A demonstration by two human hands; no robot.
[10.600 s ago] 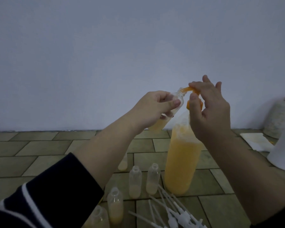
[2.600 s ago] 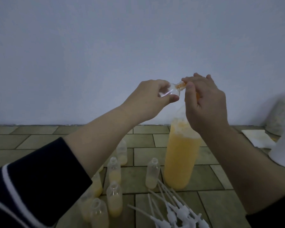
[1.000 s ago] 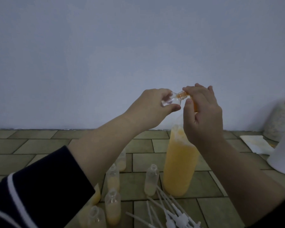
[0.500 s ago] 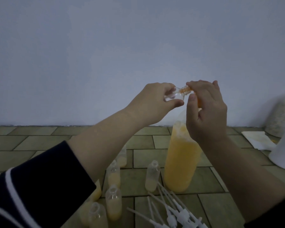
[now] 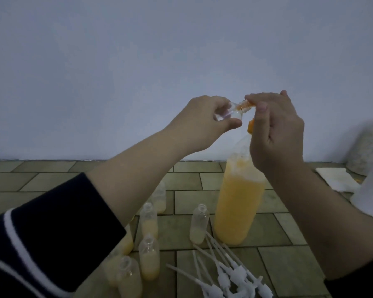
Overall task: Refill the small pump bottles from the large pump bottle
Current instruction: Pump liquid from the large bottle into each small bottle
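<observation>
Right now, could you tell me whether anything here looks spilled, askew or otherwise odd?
No spill shows on the tiles. The small bottle in the left hand is tipped nearly sideways at the big bottle's orange spout, which suits filling. The loose pumps lie heaped beside open bottles.

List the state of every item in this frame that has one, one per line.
Left hand: grips the tilted small bottle.
Small bottle: uncapped, nearly empty, mouth at the orange nozzle.
Right hand: on the pump head, fingers curled.
Large pump bottle: upright, mostly full of orange liquid.
Floor bottles: upright, uncapped, partly filled.
Pump tops: lying loose, detached.
</observation>
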